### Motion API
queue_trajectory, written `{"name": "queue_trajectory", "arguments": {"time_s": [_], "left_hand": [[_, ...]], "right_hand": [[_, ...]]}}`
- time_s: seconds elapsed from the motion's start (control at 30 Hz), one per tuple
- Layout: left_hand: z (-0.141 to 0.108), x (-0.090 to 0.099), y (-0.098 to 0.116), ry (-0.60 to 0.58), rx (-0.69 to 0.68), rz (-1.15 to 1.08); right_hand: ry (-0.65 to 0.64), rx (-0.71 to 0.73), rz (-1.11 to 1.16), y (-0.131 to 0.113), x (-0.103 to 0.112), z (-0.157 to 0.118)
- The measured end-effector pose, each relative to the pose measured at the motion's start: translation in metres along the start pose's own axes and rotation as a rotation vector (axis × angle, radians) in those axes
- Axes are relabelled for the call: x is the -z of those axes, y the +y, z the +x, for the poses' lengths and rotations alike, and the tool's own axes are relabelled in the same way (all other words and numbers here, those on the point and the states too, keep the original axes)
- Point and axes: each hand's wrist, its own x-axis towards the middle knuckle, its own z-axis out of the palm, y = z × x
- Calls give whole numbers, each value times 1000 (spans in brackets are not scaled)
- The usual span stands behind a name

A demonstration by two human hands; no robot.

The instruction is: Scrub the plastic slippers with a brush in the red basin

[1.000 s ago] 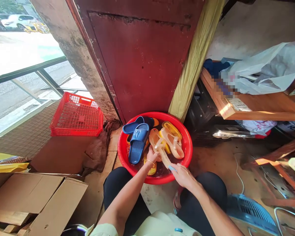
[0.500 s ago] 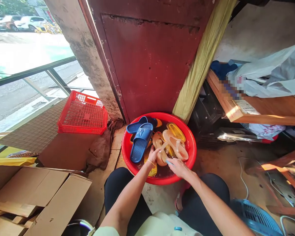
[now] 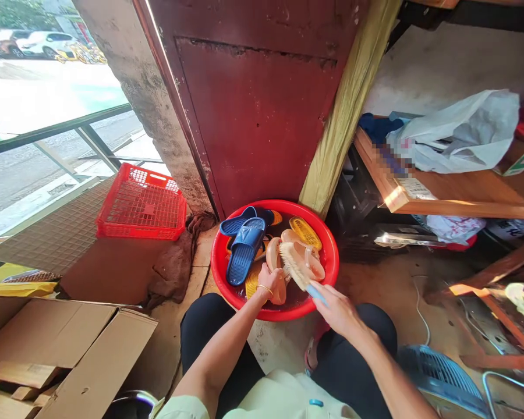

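Between my knees stands a round red basin (image 3: 333,265) with dark water and several sandals. My left hand (image 3: 269,279) is closed on a beige sandal (image 3: 279,294) in the front middle of the basin. A brush with pale bristles (image 3: 293,266) and a light blue handle is gripped in my right hand (image 3: 337,308), its head just right of that sandal. Another beige sandal (image 3: 314,270) lies to the right, near a yellow one (image 3: 306,233). Blue slippers (image 3: 245,251) are piled at the basin's left side.
A red crate (image 3: 142,212) and an open cardboard box (image 3: 91,355) are on the left. Behind the basin is a dark red door (image 3: 262,128). A wooden table (image 3: 463,195) holding a plastic bag stands right, with a blue fan (image 3: 441,372) lower down.
My right hand has moved right and lifted the brush, so its bristles now show. The held beige sandal has turned more upright in my left hand. The view has shifted slightly.
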Motion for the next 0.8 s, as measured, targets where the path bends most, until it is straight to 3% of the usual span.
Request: {"name": "queue_trajectory", "arguments": {"time_s": [0.13, 0.23, 0.3, 0.37, 0.5, 0.53, 0.7, 0.8], "left_hand": [[-14, 10, 4, 3, -125, 48], [-18, 21, 3, -27, -204, 6], [-16, 27, 3, -9, -172, -55], [-11, 32, 4, 18, -124, -144], [1, 35, 16, -9, -78, -365], [4, 35, 21, -35, -60, -407], [10, 28, 34, -150, 50, -574], [11, 20, 33, -139, 31, -575]], "right_hand": [[13, -84, -221, -31, -34, 60], [84, -112, -189, -39, -39, 94], [86, -81, -138, -36, -36, 100], [60, -44, -56, -28, -36, 90], [-125, 70, 229, -7, -45, 44], [-115, 68, 266, -3, -49, 32], [236, -65, 262, -5, -59, 17], [339, -25, 249, -18, -59, 17]]}}
